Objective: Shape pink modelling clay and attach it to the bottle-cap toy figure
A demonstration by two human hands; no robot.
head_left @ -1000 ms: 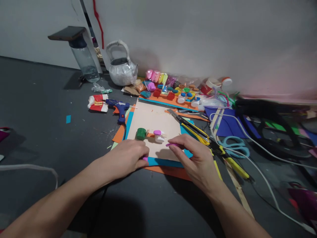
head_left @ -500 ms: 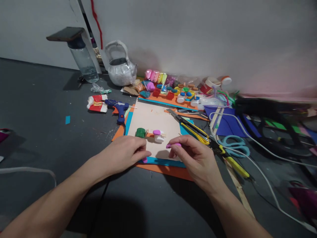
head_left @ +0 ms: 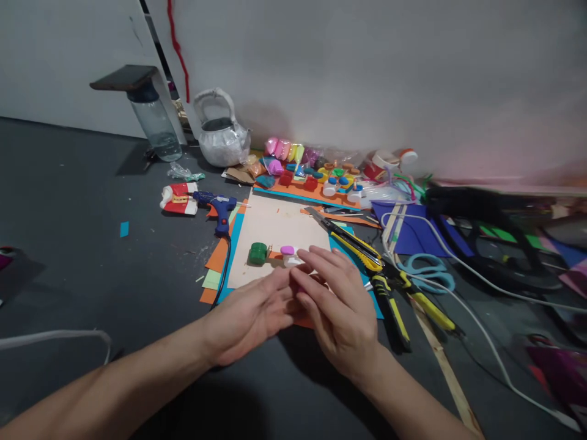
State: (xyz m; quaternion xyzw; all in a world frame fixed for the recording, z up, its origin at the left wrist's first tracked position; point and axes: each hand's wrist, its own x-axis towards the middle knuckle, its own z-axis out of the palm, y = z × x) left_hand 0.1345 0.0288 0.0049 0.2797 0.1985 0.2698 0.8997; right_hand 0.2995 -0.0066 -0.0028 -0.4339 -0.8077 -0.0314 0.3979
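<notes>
My left hand (head_left: pixel 257 313) is turned palm up with its fingers stretched out towards my right hand. Over those fingertips my right hand (head_left: pixel 346 308) curves, thumb and fingers drawn together. A sliver of pink modelling clay (head_left: pixel 300 292) shows between the hands; most of it is hidden by the fingers. Just beyond, on the cream sheet (head_left: pixel 287 214), stand a round green clay piece (head_left: pixel 258 253) and a white piece partly covered by my right fingers, with a pink oval clay top (head_left: pixel 287 250). A small orange part shows between these two pieces.
Left of the sheet lies a blue glue gun (head_left: pixel 221 211) with its cord. To the right are a yellow utility knife (head_left: pixel 355 244), yellow-black pliers (head_left: pixel 433 308) and blue scissors (head_left: pixel 426 272). Behind stand small clay models (head_left: pixel 312 182), a silver kettle (head_left: pixel 224 143) and a water bottle (head_left: pixel 158 125).
My hands have come together over the sheet's front edge. My left hand has turned palm up and left the table. The pink clay in my right fingers is now mostly hidden.
</notes>
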